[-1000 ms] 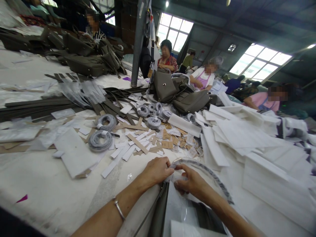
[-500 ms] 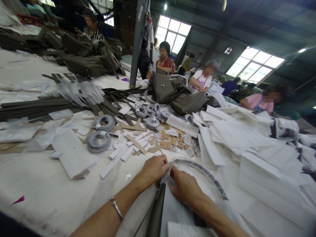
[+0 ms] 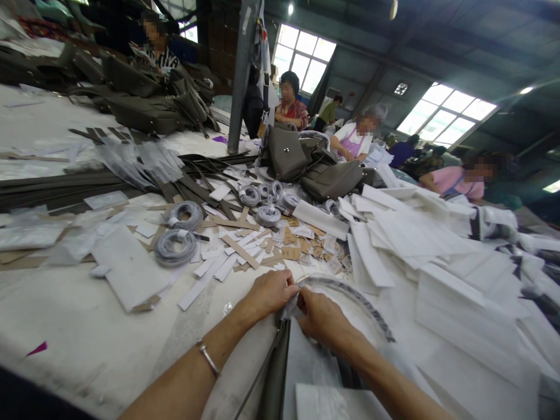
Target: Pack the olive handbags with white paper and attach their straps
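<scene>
Head view, left hand (image 3: 269, 291), right hand (image 3: 322, 318), grips pinching plastic wrap (image 3: 290, 304), tags (image 3: 291, 252) illegible

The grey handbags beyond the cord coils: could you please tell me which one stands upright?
The left handbag, beside the pole, stands upright with a stud showing on its front; its neighbour to the right lies slumped flat.

Bright windows (image 3: 303, 55) glare; edges warp, far corners perhaps blurred.
</scene>
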Available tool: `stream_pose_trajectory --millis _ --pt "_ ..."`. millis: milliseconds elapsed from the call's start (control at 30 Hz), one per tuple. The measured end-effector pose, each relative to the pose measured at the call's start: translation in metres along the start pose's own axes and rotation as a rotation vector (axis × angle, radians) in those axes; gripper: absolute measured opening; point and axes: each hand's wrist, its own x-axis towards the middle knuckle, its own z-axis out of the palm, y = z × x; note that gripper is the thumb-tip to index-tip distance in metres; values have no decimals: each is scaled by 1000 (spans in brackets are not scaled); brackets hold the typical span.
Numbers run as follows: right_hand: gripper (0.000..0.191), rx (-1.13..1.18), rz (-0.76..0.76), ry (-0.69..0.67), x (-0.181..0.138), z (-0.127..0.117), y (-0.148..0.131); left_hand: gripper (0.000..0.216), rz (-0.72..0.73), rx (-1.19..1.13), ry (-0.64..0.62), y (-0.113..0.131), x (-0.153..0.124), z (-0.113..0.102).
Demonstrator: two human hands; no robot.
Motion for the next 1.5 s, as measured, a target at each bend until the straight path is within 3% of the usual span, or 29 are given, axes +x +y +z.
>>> stream_pose_trajectory --millis 267,500,600,667,733,867,1067,1167,1267,1400,1500 --pt "21 446 2 31 10 26 22 15 8 2 -6 -2 -2 -3" --pt "16 510 10 117 5 -11 48 19 11 5 -54 2 -7 -8" --pt "11 402 -44 195 0 -17 52 20 15 9 -65 4 -9 -10" --pt "21 260 -72 210 -4 -10 47 18 23 17 -70 5 -9 -10" --pt "26 115 -100 185 -8 2 40 16 36 26 -74 3 -8 -10" --pt "14 -123 -108 97 -13 15 30 19 70 57 -91 -3 -5 -15" --pt "10 -204 -51 36 -17 -1 40 21 99 94 -147 -7 -10 -25" --pt "11 -82 -50 92 -19 -9 51 15 72 98 -134 -7 -12 -24" --pt "17 238 -61 172 -21 -13 54 9 34 62 -93 -10 -11 -21" --pt "27 798 -93 134 -21 -14 30 5 16 -120 -43 -12 -4 -21" --pt "36 1028 -178 48 -13 -11 3 6 15 -358 -60 -11 1 -20"
